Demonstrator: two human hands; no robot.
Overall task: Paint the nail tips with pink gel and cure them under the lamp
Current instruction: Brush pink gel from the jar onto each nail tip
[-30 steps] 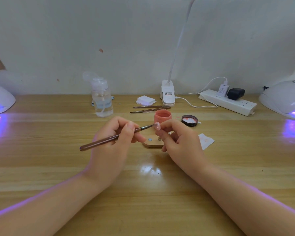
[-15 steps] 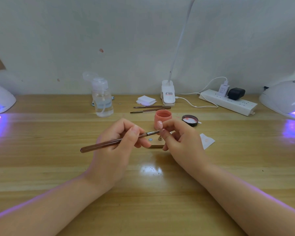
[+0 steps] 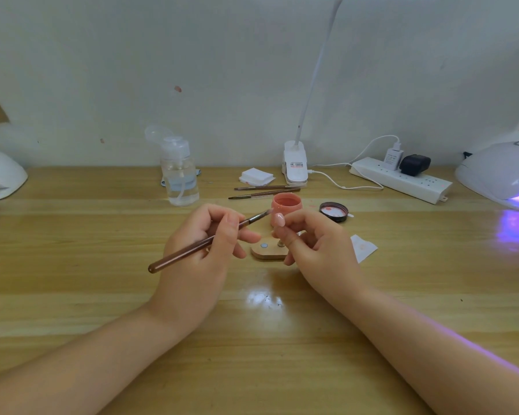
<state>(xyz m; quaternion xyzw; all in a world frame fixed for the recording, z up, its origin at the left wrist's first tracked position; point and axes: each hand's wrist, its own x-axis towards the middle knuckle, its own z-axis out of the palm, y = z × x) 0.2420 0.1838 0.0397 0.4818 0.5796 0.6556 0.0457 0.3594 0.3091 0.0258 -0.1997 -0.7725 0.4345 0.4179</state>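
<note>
Now the left hand grips a brown brush between thumb and fingers, and the handle points to the near left while the bristle end points to the far right. Its bristles are just beside the pink gel pot, near the pot's left wall; I cannot tell if they touch it. The right hand pinches a small nail tip with curled fingers, and this tip is held up in front of the pot, a little to the right of the bristles and apart from them. Under both hands, on the wooden table, lies a small wooden holder with a round grey spot on top. The black lid of the pot lies to the right of the pot, and a white paper piece with a pink mark is nearer, beside the right hand. Two other brushes lie behind the pot, close to a stack of white pads. A clear pump bottle stands at the far left of the pot. One curing lamp at the far right gives purple light, and another lamp stands at the far left edge. A white power strip lies along the wall.
</note>
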